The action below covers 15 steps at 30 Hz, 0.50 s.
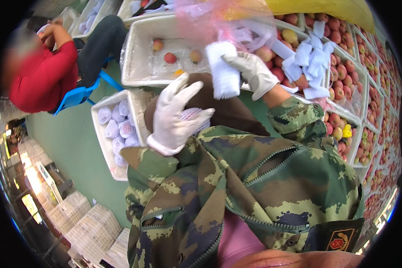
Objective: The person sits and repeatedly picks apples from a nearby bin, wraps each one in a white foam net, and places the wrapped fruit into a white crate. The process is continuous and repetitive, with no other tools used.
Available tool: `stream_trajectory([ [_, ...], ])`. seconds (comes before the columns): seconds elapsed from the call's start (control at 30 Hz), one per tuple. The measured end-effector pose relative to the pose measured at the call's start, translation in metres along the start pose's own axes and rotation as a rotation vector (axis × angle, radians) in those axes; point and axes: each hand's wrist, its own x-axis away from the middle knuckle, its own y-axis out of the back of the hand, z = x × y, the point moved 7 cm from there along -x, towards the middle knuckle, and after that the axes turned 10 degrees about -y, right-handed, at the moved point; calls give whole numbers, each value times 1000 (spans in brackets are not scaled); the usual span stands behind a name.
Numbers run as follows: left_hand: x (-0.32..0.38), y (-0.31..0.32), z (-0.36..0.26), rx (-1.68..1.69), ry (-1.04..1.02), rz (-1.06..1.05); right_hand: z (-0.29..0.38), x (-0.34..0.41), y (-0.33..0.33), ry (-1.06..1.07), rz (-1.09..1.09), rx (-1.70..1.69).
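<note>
My right hand (254, 72), in a white glove, pinches a flattened white foam net sleeve (223, 75) above my knee. My left hand (174, 117), gloved too, is over my lap with its fingers spread. Under its thumb and palm shows an apple in a foam net (191, 114); whether the hand grips it or only rests on it, I cannot tell. Left of that hand a white foam box (96, 115) contains several net-covered apples (112, 129). Ahead is a larger foam box (130, 57) lined with clear plastic, with three bare apples (170, 58) inside.
Loose foam net sleeves (309, 60) lie over apples on the right, near blurred pink plastic bags (217, 20). Many boxes of apples (343, 78) extend beyond. At left, a person in a red top (46, 77) sits on a blue chair (77, 97). White crates (90, 227) are stacked behind.
</note>
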Motion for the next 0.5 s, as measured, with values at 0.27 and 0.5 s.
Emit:
stream_trajectory([
  [0.27, 9, 2, 14, 70, 151, -232, 16, 32, -96, 649, 201, 827],
  [0.5, 24, 4, 33, 94, 251, -331, -13, 21, -108, 149, 179, 422],
])
